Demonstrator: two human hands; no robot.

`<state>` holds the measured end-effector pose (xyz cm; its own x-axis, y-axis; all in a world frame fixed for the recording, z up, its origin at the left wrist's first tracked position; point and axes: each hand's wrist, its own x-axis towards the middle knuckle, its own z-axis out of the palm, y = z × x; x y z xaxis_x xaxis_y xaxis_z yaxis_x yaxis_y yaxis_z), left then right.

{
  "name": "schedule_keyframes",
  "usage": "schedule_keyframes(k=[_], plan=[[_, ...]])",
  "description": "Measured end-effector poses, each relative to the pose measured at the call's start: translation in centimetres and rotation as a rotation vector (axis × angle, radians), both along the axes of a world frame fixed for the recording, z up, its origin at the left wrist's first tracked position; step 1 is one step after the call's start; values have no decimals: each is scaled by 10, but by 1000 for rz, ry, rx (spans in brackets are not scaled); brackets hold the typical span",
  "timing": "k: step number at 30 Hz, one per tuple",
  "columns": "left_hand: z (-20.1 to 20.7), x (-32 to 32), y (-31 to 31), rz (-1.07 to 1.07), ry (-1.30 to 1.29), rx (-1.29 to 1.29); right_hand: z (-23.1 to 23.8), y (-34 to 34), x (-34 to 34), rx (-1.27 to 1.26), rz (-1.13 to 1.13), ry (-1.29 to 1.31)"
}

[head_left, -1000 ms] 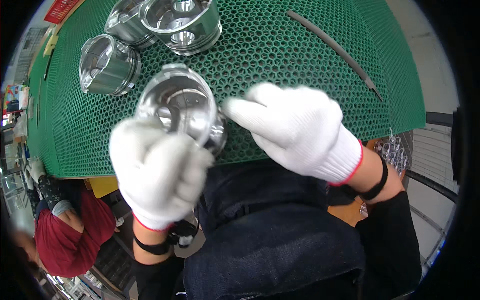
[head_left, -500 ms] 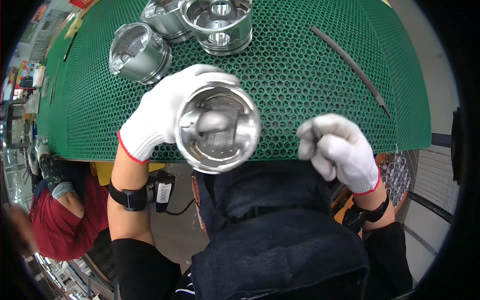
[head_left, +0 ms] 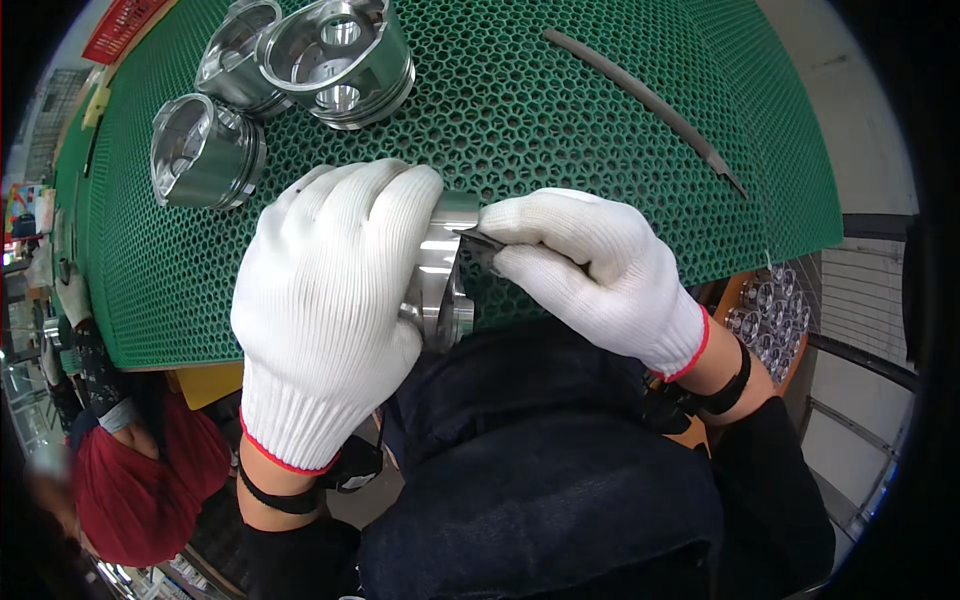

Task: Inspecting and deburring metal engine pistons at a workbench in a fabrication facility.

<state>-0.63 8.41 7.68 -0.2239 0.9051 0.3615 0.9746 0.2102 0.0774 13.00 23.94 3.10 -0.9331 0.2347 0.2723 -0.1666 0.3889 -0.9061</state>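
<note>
My left hand [head_left: 325, 280], in a white knitted glove with a red cuff, is closed round a shiny metal piston [head_left: 437, 265]. The piston is turned on its side at the near edge of the green mat, most of it covered by the glove. Gloved the same way, my right hand [head_left: 590, 265] pinches a thin dark blade-like tool [head_left: 484, 239] between thumb and forefinger. The tool's tip meets the piston's open rim; the rest of it is hidden in the fingers.
A green honeycomb mat [head_left: 540, 120] covers the table. Toward the back left stand a large piston [head_left: 390, 85] and two others. A long grey file-like bar [head_left: 640, 95] lies at the back right. Many pistons [head_left: 765, 315] fill a tray at right. A person in red [head_left: 150, 480] works at left.
My left hand has tipped the piston from facing me onto its side. My right hand has moved left, bringing the dark tool to the rim. The whole view has shifted slightly.
</note>
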Motion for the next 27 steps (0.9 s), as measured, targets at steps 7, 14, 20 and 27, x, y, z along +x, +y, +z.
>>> schedule_keyframes(k=[7,14,20,27], plan=[[17,-29,29,66,-209,-293,10,2,-9,547,107,31],[21,-49,37,36,-274,-455,35,9,-3,872,315,-244],[-43,-28,-47,346,-1077,765,12,23,25,147,91,-221],[-64,-2,-81,248,-1056,561,31,-2,3,-733,356,-568]])
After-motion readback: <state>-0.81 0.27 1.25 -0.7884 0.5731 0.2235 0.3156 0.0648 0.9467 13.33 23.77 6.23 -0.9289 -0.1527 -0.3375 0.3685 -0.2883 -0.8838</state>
